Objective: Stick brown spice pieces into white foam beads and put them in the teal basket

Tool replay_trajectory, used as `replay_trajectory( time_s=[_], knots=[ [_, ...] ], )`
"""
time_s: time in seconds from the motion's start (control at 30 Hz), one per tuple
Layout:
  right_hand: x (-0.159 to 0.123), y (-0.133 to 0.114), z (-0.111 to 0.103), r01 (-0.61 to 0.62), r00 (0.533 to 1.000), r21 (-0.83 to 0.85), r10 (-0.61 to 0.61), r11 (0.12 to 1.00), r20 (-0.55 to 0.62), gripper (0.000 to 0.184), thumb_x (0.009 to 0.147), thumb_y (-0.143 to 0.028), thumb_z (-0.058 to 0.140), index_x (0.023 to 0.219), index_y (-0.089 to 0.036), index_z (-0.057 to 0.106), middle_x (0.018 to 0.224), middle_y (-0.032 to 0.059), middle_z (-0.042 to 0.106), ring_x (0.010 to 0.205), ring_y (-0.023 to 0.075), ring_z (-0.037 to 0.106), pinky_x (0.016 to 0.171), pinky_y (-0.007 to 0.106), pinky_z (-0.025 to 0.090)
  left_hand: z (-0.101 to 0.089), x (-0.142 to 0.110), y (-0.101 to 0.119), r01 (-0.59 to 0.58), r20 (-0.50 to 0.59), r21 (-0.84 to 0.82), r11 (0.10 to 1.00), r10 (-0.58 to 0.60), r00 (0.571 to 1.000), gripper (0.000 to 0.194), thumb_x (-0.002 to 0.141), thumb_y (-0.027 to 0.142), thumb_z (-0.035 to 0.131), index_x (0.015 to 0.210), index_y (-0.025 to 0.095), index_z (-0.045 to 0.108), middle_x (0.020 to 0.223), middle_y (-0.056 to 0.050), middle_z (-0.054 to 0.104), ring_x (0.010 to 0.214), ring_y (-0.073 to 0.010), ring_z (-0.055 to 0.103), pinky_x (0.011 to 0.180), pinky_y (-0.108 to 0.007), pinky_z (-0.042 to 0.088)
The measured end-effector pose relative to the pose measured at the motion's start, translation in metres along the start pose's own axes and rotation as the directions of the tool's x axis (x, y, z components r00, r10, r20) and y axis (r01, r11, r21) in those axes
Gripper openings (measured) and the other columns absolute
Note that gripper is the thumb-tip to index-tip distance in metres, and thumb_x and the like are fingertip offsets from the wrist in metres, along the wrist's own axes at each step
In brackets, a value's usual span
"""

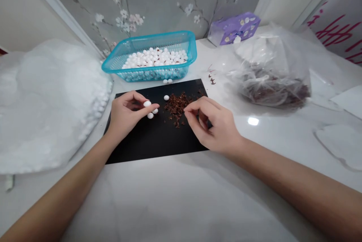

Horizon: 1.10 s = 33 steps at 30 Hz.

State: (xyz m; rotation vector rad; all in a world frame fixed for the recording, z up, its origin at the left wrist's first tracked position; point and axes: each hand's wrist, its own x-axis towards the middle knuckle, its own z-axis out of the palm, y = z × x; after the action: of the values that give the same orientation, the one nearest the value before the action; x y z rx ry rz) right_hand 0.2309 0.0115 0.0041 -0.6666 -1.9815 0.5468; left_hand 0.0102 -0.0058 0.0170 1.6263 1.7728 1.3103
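- Fingers (pixel 190 111) of the right hand (pixel 217 127) pinch narrowly at the near right edge of the brown shreds (pixel 177 107); anything between them is too small to tell.
- Fingers (pixel 138 107) of the left hand (pixel 124 116) hold white balls (pixel 147 103) at their tips.
- Worktop (pixel 183 200): white, glossy, carrying everything here.
- Large bag of white balls (pixel 48 106): far left.
- Black board (pixel 158 145): under both hands.
- Clear plastic bag (pixel 271 79): right, filled with brown pieces.
- Blue basket (pixel 149 72): far, full of white balls, just behind the board.
- Purple tissue box (pixel 234 28): far right.
- Loose white ball (pixel 166 97): on the board, between the hands.
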Motion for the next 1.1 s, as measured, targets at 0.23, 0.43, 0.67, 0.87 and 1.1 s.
replay_trajectory(
  time_s=[0.23, 0.43, 0.67, 0.87, 1.1],
  knots=[
    [0.000, 0.001, 0.000, 0.002, 1.000, -0.032, -0.002, 1.000, 0.007, 0.013, 0.077, -0.005, 0.049, 0.081, -0.016, 0.054, 0.071, -0.0018, 0.052, 0.051, 0.0054, 0.041, 0.050, 0.018, 0.037, -0.003, 0.001, -0.010, -0.083, -0.097, 0.196, 0.977, 0.103, 0.990, 0.024, 0.059, 0.032, 0.076, 0.061, 0.019, 0.057, 0.063, 0.002, 0.060, 0.057, -0.0113, 0.058, 0.058, -0.024, 0.051],
    [0.001, 0.001, 0.000, 0.002, 1.000, -0.044, -0.002, 0.999, 0.007, 0.013, 0.078, -0.006, 0.048, 0.080, -0.017, 0.053, 0.071, -0.0014, 0.052, 0.051, 0.0059, 0.041, 0.050, 0.019, 0.037, -0.003, -0.001, -0.008, -0.088, -0.017, 0.214, 0.973, 0.094, 0.995, 0.022, 0.061, 0.035, 0.074, 0.062, 0.019, 0.059, 0.068, 0.001, 0.062, 0.061, -0.0137, 0.063, 0.060, -0.025, 0.054],
    [0.000, 0.001, -0.001, -0.062, 0.996, -0.109, 0.068, 0.992, 0.056, 0.011, 0.080, -0.010, 0.047, 0.082, -0.018, 0.054, 0.074, -0.0006, 0.054, 0.049, 0.0063, 0.041, 0.047, 0.020, 0.035, -0.001, 0.004, -0.006, -0.174, 0.136, 0.388, 0.905, 0.130, 0.982, 0.019, 0.074, 0.038, 0.062, 0.081, 0.020, 0.065, 0.086, -0.004, 0.067, 0.083, -0.0193, 0.063, 0.076, -0.031, 0.050],
    [0.002, 0.001, 0.001, -0.180, 0.944, -0.304, 0.251, 0.935, 0.212, 0.017, 0.082, -0.021, 0.048, 0.096, -0.017, 0.057, 0.090, 0.0036, 0.058, 0.053, 0.0091, 0.049, 0.049, 0.023, 0.039, 0.005, 0.008, -0.005, -0.319, 0.302, 0.423, 0.848, 0.200, 0.932, 0.037, 0.082, 0.035, 0.052, 0.115, 0.018, 0.058, 0.113, -0.007, 0.062, 0.106, -0.0218, 0.054, 0.095, -0.036, 0.040],
    [0.005, 0.001, 0.004, -0.140, 0.885, -0.444, 0.313, 0.885, 0.345, 0.020, 0.086, -0.022, 0.044, 0.099, -0.019, 0.060, 0.101, 0.0055, 0.058, 0.072, 0.0154, 0.061, 0.053, 0.026, 0.041, 0.015, 0.008, -0.001, -0.357, 0.346, 0.422, 0.833, 0.216, 0.913, 0.030, 0.084, 0.035, 0.049, 0.107, 0.023, 0.064, 0.111, -0.004, 0.066, 0.104, -0.0211, 0.055, 0.093, -0.037, 0.039]
  ],
)
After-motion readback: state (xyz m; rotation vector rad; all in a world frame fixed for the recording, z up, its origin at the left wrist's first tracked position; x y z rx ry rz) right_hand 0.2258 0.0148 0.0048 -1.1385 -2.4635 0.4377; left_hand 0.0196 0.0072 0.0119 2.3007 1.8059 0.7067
